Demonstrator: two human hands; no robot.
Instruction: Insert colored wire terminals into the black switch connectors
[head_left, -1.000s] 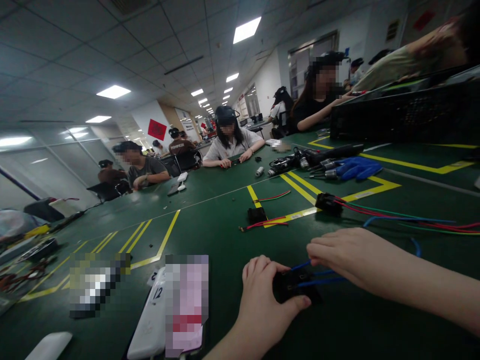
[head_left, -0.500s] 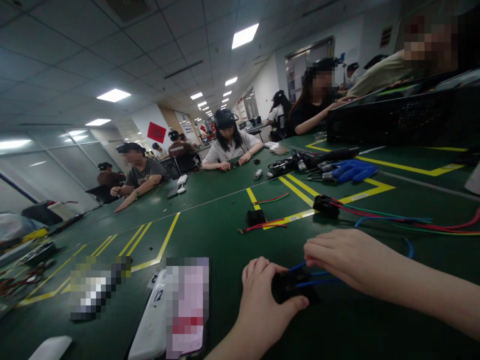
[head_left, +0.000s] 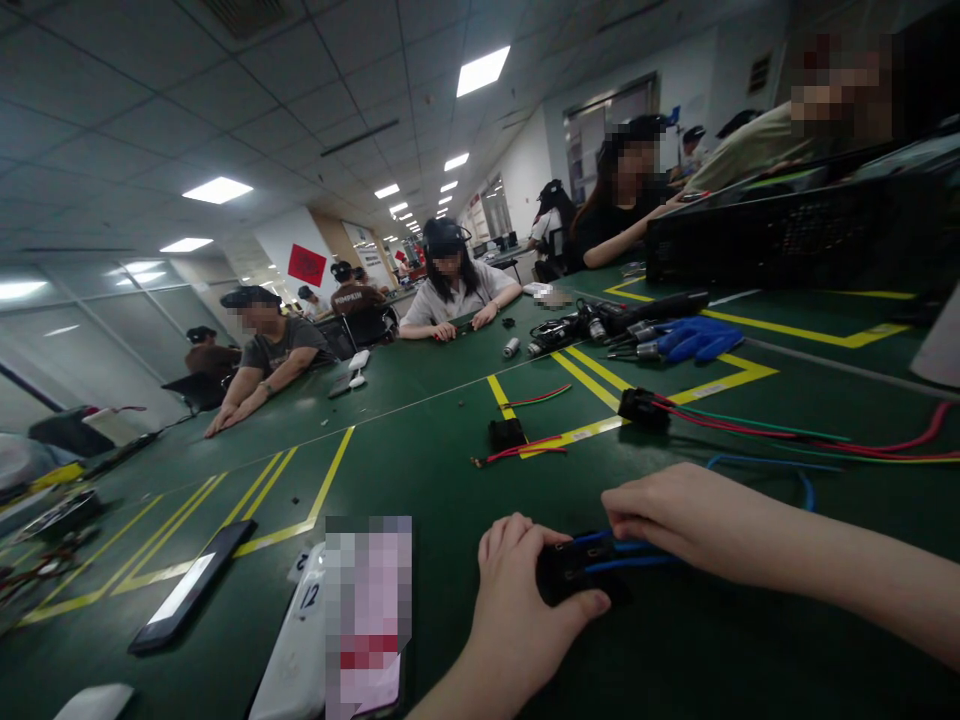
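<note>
Your left hand (head_left: 525, 600) is clamped round a black block (head_left: 574, 572) on the desk (head_left: 420, 440), its fingers over the far side and its thumb along the near edge. The block lies in front of you, between your two hands. Your right hand (head_left: 667, 515) reaches in from the right, with its fingers drawn together on blue wires (head_left: 630, 566) just beside the block; which strand they pinch is hidden under the hand. The wires run from the block's right end, and you look to be at the step of handling them there while the left hand braces. Any move on them calls for a firm left grip and a close right pinch, with the pull or push along the wires' own line so the block does not twist. Beyond your hands, a connector (head_left: 645, 408) with red and green leads sits well apart, as does a smaller block (head_left: 507, 433).
</note>
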